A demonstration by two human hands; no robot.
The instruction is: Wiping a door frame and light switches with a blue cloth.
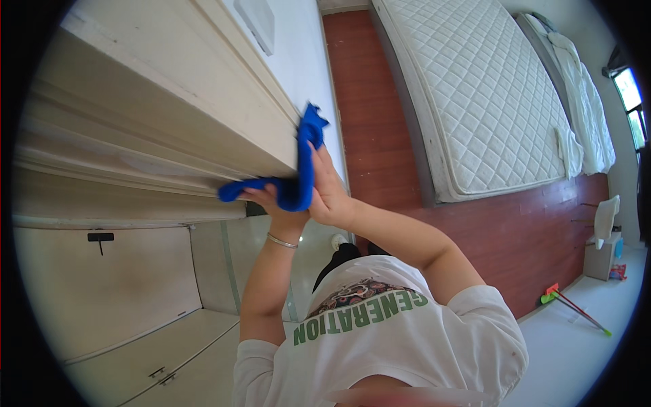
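Observation:
A blue cloth (pixel 305 168) is bent around the corner of a cream door frame (pixel 203 96), partly blurred. My right hand (pixel 328 191) presses it flat against the frame's right-hand face, with the upper end of the cloth sticking out past the fingers. On the other side of the corner, my left hand (pixel 269 198) holds the cloth against the inner face, near the grooved moulding. A silver bangle (pixel 282 240) circles my left wrist. The cloth and frame hide part of the left fingers.
A bed with a white quilted mattress (pixel 498 91) stands to the right on reddish wood flooring (pixel 356 91). A door (pixel 117 285) with a black handle (pixel 100 237) is at lower left, near cabinet doors (pixel 168 351). A broom (pixel 580 310) and white chair (pixel 606 219) are far right.

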